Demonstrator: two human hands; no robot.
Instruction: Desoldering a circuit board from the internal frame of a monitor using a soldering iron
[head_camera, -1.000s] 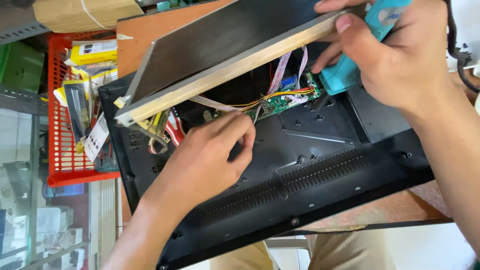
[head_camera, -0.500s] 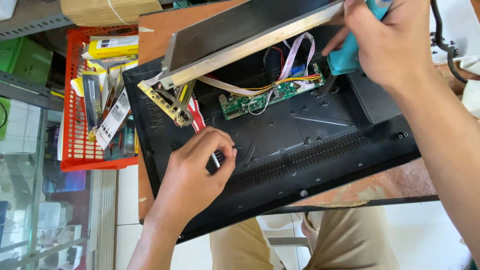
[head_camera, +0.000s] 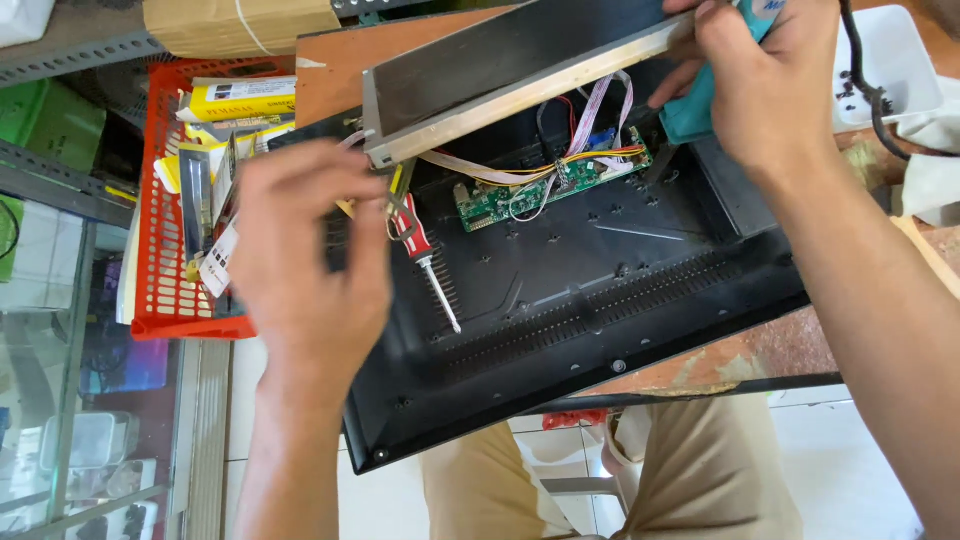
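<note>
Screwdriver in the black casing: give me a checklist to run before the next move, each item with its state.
1. Screwdriver free to pick up: ok, it lies loose in the black casing, tip toward the person.
2. Left hand empty: cannot tell, only its back shows, blurred.
3. Panel held up off the casing: ok, the right hand props it at its far end.
4. Teal tool secured: ok, the right hand's grip is around it.
5. Ribbon cables clear of strain: cannot tell, they run from the green circuit board up under the panel.
6. Casing fully on the table: not ok, its near edge overhangs.
</note>
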